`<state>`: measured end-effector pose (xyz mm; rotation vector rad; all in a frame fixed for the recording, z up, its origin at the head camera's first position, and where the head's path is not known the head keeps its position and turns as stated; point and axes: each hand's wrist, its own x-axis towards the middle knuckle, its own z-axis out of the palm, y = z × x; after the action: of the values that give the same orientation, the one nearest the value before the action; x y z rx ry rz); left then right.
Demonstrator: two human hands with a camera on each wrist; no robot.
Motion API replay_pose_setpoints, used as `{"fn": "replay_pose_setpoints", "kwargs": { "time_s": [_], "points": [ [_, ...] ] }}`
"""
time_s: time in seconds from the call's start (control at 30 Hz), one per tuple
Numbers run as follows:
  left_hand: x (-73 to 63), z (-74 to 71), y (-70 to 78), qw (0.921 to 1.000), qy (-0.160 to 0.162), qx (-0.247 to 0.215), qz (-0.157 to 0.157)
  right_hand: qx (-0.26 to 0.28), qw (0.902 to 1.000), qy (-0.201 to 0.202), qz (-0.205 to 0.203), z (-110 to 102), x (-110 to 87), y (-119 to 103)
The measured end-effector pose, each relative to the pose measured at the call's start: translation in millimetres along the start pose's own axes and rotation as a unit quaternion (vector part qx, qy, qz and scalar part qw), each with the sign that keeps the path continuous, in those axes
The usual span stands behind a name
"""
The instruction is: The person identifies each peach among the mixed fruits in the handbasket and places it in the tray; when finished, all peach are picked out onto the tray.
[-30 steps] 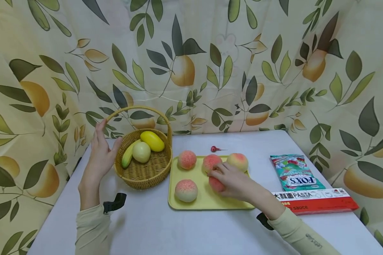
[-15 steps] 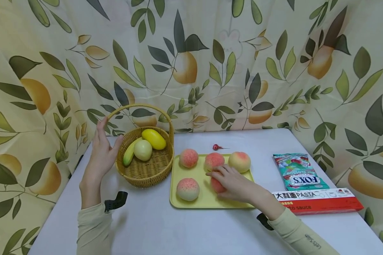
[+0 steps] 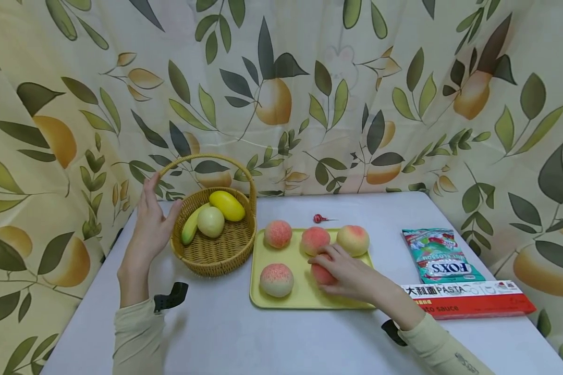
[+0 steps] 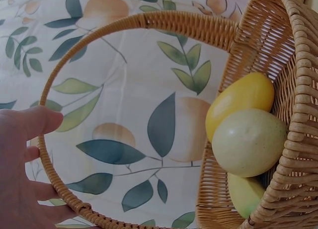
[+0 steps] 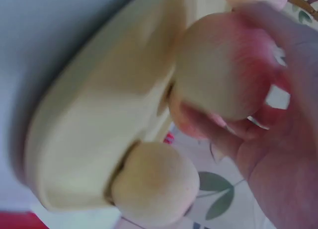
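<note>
My right hand (image 3: 347, 271) grips a pink peach (image 3: 321, 273) low over the front right part of the yellow tray (image 3: 300, 299). In the right wrist view the thumb and fingers curve round that peach (image 5: 218, 65), which is slightly blurred. Several more peaches sit on the tray, among them a paler one (image 3: 277, 280) at front left and a yellowish one (image 3: 353, 240) at back right. My left hand (image 3: 152, 226) is raised beside the wicker basket (image 3: 216, 266), fingers fairly straight, at the left side of the basket's arched handle (image 4: 144, 21).
The basket holds a banana (image 3: 191, 229), a yellow mango-like fruit (image 3: 227, 205) and a round pale green fruit (image 3: 210, 222). Right of the tray lie a teal FOX'S bag (image 3: 443, 255) and a red-and-white pasta box (image 3: 474, 304). A small red item (image 3: 320, 218) lies behind the tray.
My right hand has shifted very slightly to the right with the peach in its grip. The left hand stays at the basket handle. The head view has shifted a little.
</note>
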<state>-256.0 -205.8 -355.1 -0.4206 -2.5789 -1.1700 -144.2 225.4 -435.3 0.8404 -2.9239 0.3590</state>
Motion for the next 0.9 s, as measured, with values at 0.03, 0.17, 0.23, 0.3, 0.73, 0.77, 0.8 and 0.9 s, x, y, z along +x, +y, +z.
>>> {"fn": "replay_pose_setpoints", "kwargs": {
  "time_s": [0.03,0.17,0.23,0.3,0.73,0.77,0.8,0.9],
  "points": [
    [-0.2,0.2,0.2,1.0000,-0.002,0.001,-0.001,0.015,0.9999,-0.003,0.006,0.6,-0.2,-0.1],
    [-0.3,0.7,1.9,1.0000,-0.003,0.003,-0.007,0.066,0.9972,-0.020,0.030,2.2,-1.0,-0.4],
    [0.1,1.4,2.6,1.0000,-0.002,0.003,-0.008,0.072,0.9961,-0.032,0.039,1.4,-2.4,0.6],
    [0.3,2.3,3.3,0.9999,-0.004,0.000,-0.010,0.078,0.9945,-0.046,0.053,-1.6,-5.7,2.2],
    [1.6,0.7,3.0,0.9998,-0.005,0.003,-0.017,0.087,0.9902,-0.068,0.085,-11.2,-10.6,11.0],
    [1.5,0.2,2.4,0.9999,-0.004,0.003,-0.016,0.086,0.9908,-0.067,0.080,-9.5,-9.2,9.8],
    [1.4,0.4,1.8,0.9999,-0.004,0.003,-0.015,0.083,0.9913,-0.067,0.077,-8.0,-9.0,8.3],
    [-0.1,1.6,-0.3,0.9999,-0.006,0.000,-0.015,0.064,0.9921,-0.073,0.079,-5.4,-10.9,4.5]
  ]
}}
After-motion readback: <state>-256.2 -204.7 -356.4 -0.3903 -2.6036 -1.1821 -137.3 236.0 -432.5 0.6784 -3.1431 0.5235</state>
